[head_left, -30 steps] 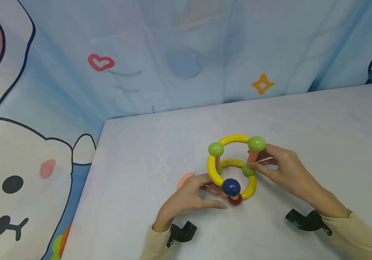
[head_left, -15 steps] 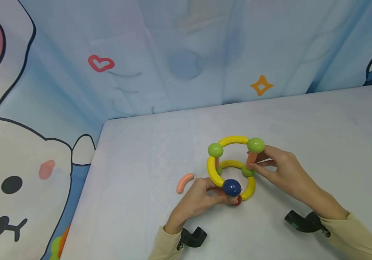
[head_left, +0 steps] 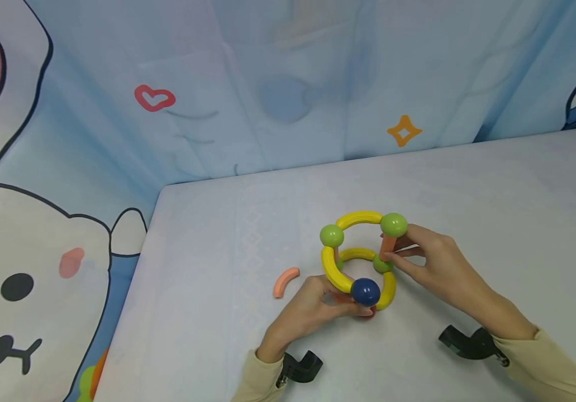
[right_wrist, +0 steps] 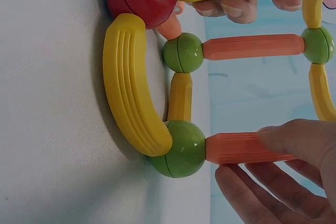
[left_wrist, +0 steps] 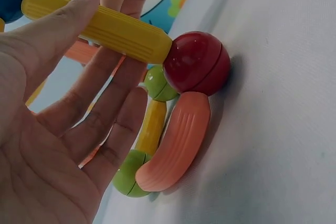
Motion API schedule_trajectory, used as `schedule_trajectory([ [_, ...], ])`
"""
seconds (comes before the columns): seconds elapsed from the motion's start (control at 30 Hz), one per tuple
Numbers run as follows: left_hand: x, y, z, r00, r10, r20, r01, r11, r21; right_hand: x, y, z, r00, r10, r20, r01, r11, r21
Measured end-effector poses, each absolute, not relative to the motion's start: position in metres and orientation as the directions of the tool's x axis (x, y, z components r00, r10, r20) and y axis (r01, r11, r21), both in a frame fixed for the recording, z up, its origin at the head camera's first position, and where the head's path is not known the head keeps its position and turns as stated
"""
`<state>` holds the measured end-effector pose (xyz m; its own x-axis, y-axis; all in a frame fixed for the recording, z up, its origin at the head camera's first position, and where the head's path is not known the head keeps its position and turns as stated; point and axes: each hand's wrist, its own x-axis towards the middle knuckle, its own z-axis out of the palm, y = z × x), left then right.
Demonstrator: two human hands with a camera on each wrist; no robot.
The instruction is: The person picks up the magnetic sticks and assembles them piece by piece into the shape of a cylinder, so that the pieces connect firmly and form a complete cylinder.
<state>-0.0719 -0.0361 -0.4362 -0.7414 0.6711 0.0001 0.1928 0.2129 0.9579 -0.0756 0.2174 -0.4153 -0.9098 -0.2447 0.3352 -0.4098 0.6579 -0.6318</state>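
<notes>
A two-tier frame of rods and balls from a magnetic building set stands on the table. Its upper tier has curved yellow rods (head_left: 360, 218), two green balls (head_left: 394, 225) and a blue ball (head_left: 366, 292). The lower tier includes a red ball (left_wrist: 197, 63) and a curved orange rod (left_wrist: 176, 142). My left hand (head_left: 313, 304) pinches the upright yellow rod (left_wrist: 123, 34) between the blue and red balls. My right hand (head_left: 441, 262) pinches an upright orange rod (right_wrist: 239, 148) between two green balls. The blue ball partly hides the red one in the head view.
A loose curved orange rod (head_left: 286, 282) lies on the white-covered table (head_left: 207, 268), left of the left hand. Behind the table hangs a blue printed curtain (head_left: 288, 67). Black wrist cameras (head_left: 303, 367) sit below both hands.
My left thumb has come in onto the yellow rod, and the left hand has shifted right, uncovering the loose orange rod. The blue ball has moved slightly right. The right hand keeps its hold.
</notes>
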Motion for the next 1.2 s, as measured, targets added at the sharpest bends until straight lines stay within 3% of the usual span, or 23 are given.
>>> schedule_trajectory([
  [0.23,-0.070,-0.037,-0.439,-0.766,0.642,0.023,0.324,0.356,0.877,-0.078,0.223,-0.420,-0.917,-0.284,0.280,-0.399,0.638,-0.659],
  [0.4,-0.068,-0.034,-0.444,-0.753,0.656,0.047,0.408,0.410,0.816,-0.083,0.231,-0.425,-0.922,-0.346,0.171,-0.357,0.594,-0.721],
  [0.63,-0.062,-0.027,-0.448,-0.757,0.652,0.031,0.512,0.564,0.648,-0.092,0.233,-0.435,-0.905,-0.413,0.102,-0.346,0.575,-0.741],
  [1.2,-0.084,-0.041,-0.444,-0.798,0.603,0.019,0.481,0.617,0.623,-0.076,0.238,-0.432,-0.918,-0.393,0.055,-0.308,0.618,-0.723],
])
